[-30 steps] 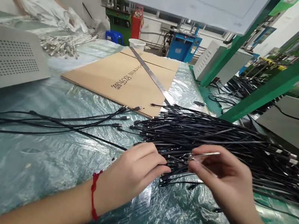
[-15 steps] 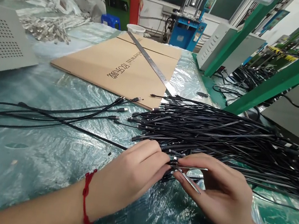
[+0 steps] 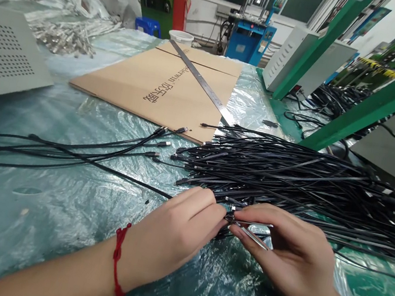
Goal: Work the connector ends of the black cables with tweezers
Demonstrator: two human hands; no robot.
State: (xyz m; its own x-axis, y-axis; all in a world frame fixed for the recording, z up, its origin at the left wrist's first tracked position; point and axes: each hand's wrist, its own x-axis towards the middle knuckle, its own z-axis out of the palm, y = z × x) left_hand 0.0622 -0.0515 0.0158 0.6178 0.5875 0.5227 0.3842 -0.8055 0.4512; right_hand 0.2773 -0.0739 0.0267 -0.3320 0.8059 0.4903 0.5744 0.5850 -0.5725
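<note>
My left hand (image 3: pixel 180 233), with a red cord bracelet (image 3: pixel 118 255) at its wrist, is closed in a pinch on the end of a black cable (image 3: pixel 139 183). That cable runs off to the left; its tip is mostly hidden by my fingers. My right hand (image 3: pixel 288 257) holds small metal nail clippers (image 3: pixel 253 234) between thumb and fingers, two shiny arms spread in a narrow V. Their jaw end meets the cable end at my left fingertips. Just beyond both hands lies a big pile of black USB cables (image 3: pixel 272 170).
Several loose cables (image 3: pixel 107 146) lie to the left. A flat cardboard sheet (image 3: pixel 129 82) bears a steel ruler (image 3: pixel 202 81). A perforated grey box (image 3: pixel 5 55) stands at the left, a green post (image 3: pixel 372 106) at the right. Plastic film (image 3: pixel 60 211) covers the table.
The arms of the nail clippers are slightly closer together than before. Both hands stay in nearly the same place, and the view has shifted slightly.
</note>
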